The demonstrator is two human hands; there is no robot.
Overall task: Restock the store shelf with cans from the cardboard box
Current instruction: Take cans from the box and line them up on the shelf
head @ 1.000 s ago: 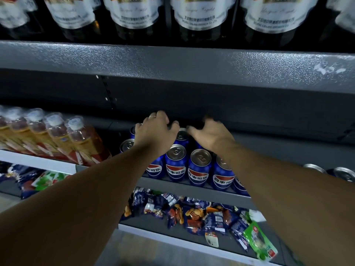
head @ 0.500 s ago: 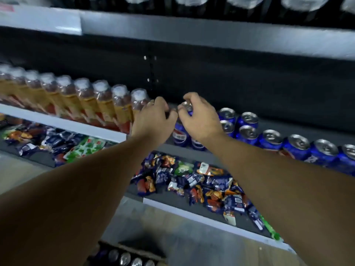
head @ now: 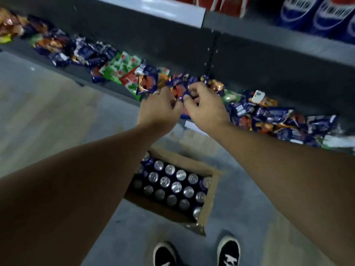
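so we're between grabs here, by the look of it. our left hand [head: 159,110] and right hand [head: 205,110] hang side by side in the air in front of the lower shelf [head: 111,88] with the snack packets [head: 119,68], almost touching each other. the fingers on both are loosely curled and, as far as the blur lets us see, there's nothing in them.

the cardboard box [head: 210,200] sits on the floor [head: 48,121] right below, between our forearms and just ahead of our shoes [head: 165,254]. it's open at the top, with the cans [head: 172,185] standing upright in tight rows, silver tops up. most slots look full, so we'd guess there's plenty of restocking left. the blue shelf cans [head: 315,14] are at the top right, on the upper shelf [head: 288,43] above the snacks.

what we'd say for doing this bit well:

- go straight down to the box, one hand per can.
- start from a row at the edge, where fingers have room to get round the side.
- the cans are packed close, so gripping the rim from above and lifting straight up probably beats wedging fingers between them.
- watch the arms near the snack packets. they lie loose at the shelf lip and look easy to sweep off.
- face the labels out when the cans go up on the shelf.
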